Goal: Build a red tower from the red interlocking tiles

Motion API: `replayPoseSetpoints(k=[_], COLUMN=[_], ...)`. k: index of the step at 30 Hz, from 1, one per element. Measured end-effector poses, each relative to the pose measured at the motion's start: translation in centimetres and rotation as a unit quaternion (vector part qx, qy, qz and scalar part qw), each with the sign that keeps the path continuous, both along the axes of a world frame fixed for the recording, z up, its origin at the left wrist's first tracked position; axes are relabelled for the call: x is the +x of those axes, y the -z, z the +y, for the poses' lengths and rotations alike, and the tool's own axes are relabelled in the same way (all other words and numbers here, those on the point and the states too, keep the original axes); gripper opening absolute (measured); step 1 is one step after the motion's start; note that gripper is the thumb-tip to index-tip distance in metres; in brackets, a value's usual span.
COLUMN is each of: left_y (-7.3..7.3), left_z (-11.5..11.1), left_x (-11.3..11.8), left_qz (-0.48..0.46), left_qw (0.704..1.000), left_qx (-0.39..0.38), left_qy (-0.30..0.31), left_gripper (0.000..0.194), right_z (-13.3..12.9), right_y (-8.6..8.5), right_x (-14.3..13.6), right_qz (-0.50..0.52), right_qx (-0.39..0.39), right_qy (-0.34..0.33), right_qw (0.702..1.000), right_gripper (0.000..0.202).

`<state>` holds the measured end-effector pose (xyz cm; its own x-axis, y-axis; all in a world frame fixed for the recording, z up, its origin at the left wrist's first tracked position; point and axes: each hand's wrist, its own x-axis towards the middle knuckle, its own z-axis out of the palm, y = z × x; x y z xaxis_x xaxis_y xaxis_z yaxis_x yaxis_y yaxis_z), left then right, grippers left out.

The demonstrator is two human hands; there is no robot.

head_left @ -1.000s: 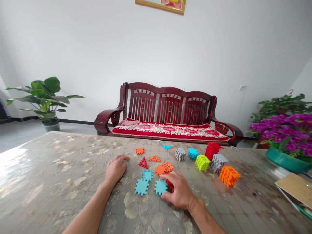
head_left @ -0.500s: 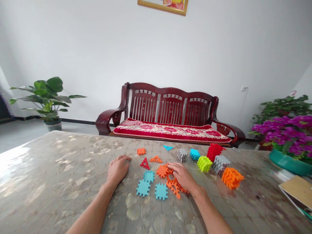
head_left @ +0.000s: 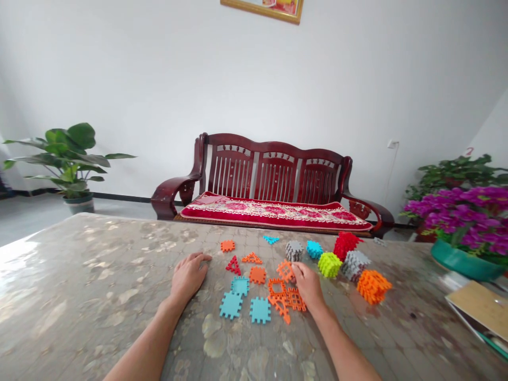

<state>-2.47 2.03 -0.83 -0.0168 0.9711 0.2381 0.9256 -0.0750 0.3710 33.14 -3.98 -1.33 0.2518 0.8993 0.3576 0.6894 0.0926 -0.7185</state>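
Observation:
My right hand (head_left: 307, 283) pinches the right edge of an orange window-shaped interlocking tile (head_left: 284, 270). Just below it lie an orange open-frame tile (head_left: 277, 288), an orange grid tile (head_left: 296, 299) and an orange pointed piece (head_left: 281, 308). To the left is a solid orange square tile (head_left: 257, 274). My left hand (head_left: 191, 272) rests flat on the table, fingers extended, holding nothing. Between the hands lie teal square tiles (head_left: 260, 310), a red triangle piece (head_left: 233, 264), an orange triangle piece (head_left: 252, 257) and a small orange tile (head_left: 227, 245).
Stacks of tiles stand at the right: grey (head_left: 294, 251), blue (head_left: 314, 249), lime (head_left: 329, 264), red (head_left: 346, 245) and orange (head_left: 373, 287). Purple flowers in a teal pot (head_left: 464, 259) and a cardboard-coloured pad (head_left: 478, 304) sit at the far right. A wooden bench (head_left: 273, 169) stands behind the table.
My right hand has gone from lying over the orange pieces to pinching the window tile, now set apart at the upper right. The left hand stays put; the view shifts slightly.

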Motion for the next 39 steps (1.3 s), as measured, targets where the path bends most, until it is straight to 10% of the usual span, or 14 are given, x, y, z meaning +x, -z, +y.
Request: replayPoseSetpoints(k=[10, 20, 39], left_y=[0.2, 0.0, 0.3], left_z=[0.1, -0.1, 0.2], left_x=[-0.2, 0.0, -0.1], left_qz=[0.007, 0.011, 0.011], left_qw=[1.000, 1.000, 1.000], left_qx=[0.009, 0.009, 0.003], left_qy=[0.009, -0.001, 0.000], left_gripper=[0.038, 0.039, 0.039], right_z=[-0.9, -3.2, -3.0], right_y=[0.2, -3.1, -3.3], right_x=[2.6, 1.9, -1.8], right_qz=[0.008, -0.026, -0.159], right_qx=[0.063, -0.099, -0.086], right_qy=[0.062, -0.184, -0.176], right_qw=[0.996, 0.978, 0.968], right_gripper=[0.040, 0.030, 0.035])
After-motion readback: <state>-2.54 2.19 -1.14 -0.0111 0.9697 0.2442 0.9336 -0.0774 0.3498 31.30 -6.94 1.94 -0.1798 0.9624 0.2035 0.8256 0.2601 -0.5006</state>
